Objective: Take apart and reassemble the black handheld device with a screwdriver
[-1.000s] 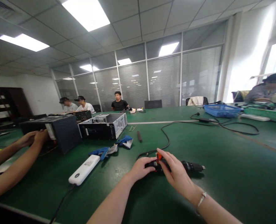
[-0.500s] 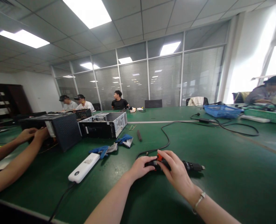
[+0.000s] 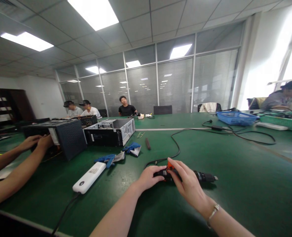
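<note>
A black corded electric screwdriver [image 3: 205, 177] lies across the green table in front of me, its metal tip pointing right. My left hand [image 3: 149, 177] is closed round the rear, cord end of its body. With thumb and fingertips my right hand [image 3: 188, 181] pinches a small orange piece [image 3: 170, 165] on top of the screwdriver. Whether that piece is fixed to the tool cannot be made out. My right palm and fingers hide the middle of the body. The black cord [image 3: 177, 148] runs from the rear end away over the table.
A white power bank-like block [image 3: 89, 177], blue-grey gloves [image 3: 110, 159] and a dark bar [image 3: 148, 144] lie to the left. Beyond are an open computer case [image 3: 106, 136] and a dark case [image 3: 73, 138] with a co-worker's hands [image 3: 41, 143] in it. A blue basket [image 3: 236, 118] stands far right.
My right fingers have shifted slightly on the orange piece, more of which now shows. My left hand and the screwdriver stay in place. The seated person in black has turned their head.
</note>
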Action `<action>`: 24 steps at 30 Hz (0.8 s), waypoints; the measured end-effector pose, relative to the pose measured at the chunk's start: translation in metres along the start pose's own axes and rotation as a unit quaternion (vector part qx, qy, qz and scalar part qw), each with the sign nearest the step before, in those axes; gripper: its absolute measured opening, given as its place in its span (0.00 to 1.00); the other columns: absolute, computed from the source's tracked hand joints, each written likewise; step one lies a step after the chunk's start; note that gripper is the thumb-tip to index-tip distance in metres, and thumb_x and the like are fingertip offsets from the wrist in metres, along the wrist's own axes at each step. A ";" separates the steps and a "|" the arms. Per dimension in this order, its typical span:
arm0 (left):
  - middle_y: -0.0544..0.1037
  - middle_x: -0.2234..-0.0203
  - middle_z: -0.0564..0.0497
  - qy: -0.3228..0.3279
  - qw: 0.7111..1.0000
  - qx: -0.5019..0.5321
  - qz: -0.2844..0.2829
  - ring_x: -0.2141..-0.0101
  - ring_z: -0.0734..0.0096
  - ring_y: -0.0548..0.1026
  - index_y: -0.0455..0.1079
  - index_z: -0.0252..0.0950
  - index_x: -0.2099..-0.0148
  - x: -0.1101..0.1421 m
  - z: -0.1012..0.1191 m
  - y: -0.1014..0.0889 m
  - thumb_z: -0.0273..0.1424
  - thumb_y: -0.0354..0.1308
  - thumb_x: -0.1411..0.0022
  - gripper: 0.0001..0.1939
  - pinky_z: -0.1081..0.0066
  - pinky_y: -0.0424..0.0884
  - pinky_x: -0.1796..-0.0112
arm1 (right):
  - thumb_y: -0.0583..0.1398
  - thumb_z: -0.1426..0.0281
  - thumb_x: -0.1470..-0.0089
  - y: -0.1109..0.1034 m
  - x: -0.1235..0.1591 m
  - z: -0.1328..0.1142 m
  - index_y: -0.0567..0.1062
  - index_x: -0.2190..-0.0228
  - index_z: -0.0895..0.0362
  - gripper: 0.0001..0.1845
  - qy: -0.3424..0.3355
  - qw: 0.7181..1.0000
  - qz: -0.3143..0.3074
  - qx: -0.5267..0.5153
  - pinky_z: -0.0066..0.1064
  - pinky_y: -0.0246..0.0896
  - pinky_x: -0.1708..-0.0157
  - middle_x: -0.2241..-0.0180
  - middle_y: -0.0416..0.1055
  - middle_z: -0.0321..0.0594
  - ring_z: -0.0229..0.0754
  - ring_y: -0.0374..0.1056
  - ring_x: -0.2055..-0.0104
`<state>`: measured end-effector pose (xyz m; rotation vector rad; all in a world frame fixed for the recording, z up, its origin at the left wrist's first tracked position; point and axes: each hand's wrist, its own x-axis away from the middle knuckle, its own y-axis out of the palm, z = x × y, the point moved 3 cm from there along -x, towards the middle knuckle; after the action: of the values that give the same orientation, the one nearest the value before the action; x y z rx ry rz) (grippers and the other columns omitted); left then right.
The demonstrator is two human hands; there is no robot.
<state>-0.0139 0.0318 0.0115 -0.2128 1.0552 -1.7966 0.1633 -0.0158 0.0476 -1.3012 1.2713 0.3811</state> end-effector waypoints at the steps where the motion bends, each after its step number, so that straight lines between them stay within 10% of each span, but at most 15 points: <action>1: 0.76 0.49 0.51 0.003 1.000 0.003 0.002 0.48 0.58 0.72 0.70 0.42 0.43 0.000 -0.001 0.000 0.28 0.63 0.42 0.24 0.62 0.63 0.45 | 0.51 0.76 0.37 0.000 0.000 -0.001 0.52 0.37 0.49 0.30 -0.002 1.000 0.001 0.002 0.40 0.67 0.55 0.51 0.66 0.46 0.45 0.65 0.52; 17: 0.75 0.48 0.51 0.012 1.000 0.019 0.013 0.48 0.60 0.72 0.68 0.44 0.41 -0.001 -0.006 0.002 0.27 0.65 0.44 0.27 0.64 0.64 0.45 | 0.53 0.73 0.38 -0.002 0.000 -0.001 0.55 0.39 0.53 0.27 -0.002 1.000 0.009 0.023 0.40 0.69 0.55 0.51 0.69 0.47 0.47 0.69 0.52; 24: 0.76 0.49 0.51 0.005 1.000 0.001 0.015 0.49 0.59 0.73 0.68 0.45 0.42 -0.001 -0.004 0.000 0.28 0.67 0.46 0.29 0.63 0.63 0.45 | 0.56 0.73 0.39 -0.013 0.000 0.011 0.59 0.41 0.52 0.26 0.014 0.987 0.157 0.015 0.34 0.71 0.59 0.57 0.73 0.43 0.43 0.72 0.57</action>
<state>-0.0155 0.0348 0.0092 -0.1861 1.0578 -1.7740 0.1787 -0.0101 0.0514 -1.0848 1.5050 0.5632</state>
